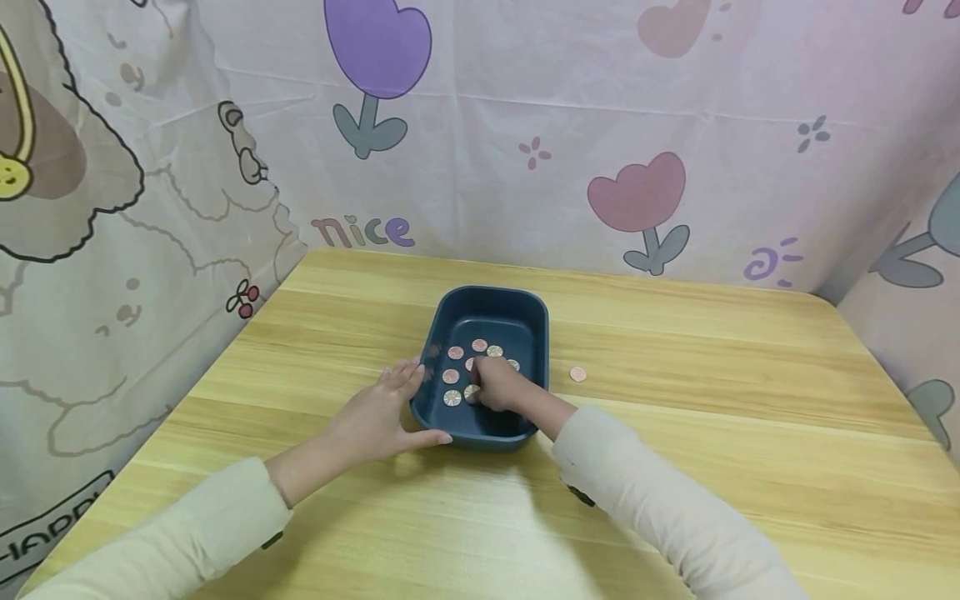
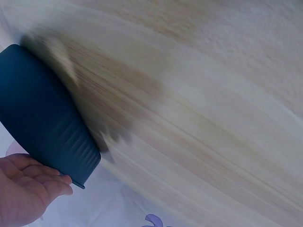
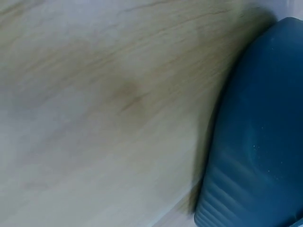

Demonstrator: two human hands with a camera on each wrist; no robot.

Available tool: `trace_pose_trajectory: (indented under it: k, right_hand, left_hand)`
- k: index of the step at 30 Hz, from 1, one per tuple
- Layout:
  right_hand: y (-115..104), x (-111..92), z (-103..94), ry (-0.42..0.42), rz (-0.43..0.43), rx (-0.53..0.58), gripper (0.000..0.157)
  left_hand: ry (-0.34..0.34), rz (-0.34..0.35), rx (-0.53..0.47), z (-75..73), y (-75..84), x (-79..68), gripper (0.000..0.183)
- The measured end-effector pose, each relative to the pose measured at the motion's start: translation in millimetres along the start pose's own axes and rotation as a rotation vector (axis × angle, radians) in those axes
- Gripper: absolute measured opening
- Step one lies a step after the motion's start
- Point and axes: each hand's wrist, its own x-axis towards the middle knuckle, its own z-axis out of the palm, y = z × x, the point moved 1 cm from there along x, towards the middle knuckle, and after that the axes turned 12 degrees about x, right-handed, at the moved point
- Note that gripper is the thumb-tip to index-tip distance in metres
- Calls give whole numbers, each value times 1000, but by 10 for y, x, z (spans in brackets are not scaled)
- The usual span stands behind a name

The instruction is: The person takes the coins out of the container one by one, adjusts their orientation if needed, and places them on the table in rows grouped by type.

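A dark blue rectangular bin (image 1: 489, 302) stands on the table with several copper-coloured and gold-coloured coins (image 1: 452, 398) spread over its floor. My left hand (image 1: 375, 421) rests against the bin's left side, fingers extended along the wall and the thumb at the near left corner. In the left wrist view, those fingertips touch the bin's rim. Down inside the bin, my right hand (image 1: 501, 385) has its fingers bent toward the coins. Its fingertips are partly hidden, so any coin between them cannot be made out. The right wrist view shows only the bin's outer wall (image 3: 258, 142) and the table.
One copper-coloured coin (image 1: 577, 374) lies on the wooden table (image 1: 712, 367) just right of the bin. A printed cloth (image 1: 495, 92) with flowers hangs behind the table and along both sides.
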Motion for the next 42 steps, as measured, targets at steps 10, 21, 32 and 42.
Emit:
trace_pose_trajectory:
  k: [10,21,32,42]
  right_hand:
    - [-11,-125,-110,82,-54,150,15]
    - [-26,-413,-395,149,-126,395,15]
    - [229,-648,-626,255,-31,588,15]
    - [578,-924,-740,282,43,659,12]
  left_hand:
    - [5,2,5,-9,8,0,98]
    - [5,-12,5,-8,-5,-15,99]
    - [33,-8,5,9,-9,-16,99]
    - [31,8,6,-4,13,-3,99]
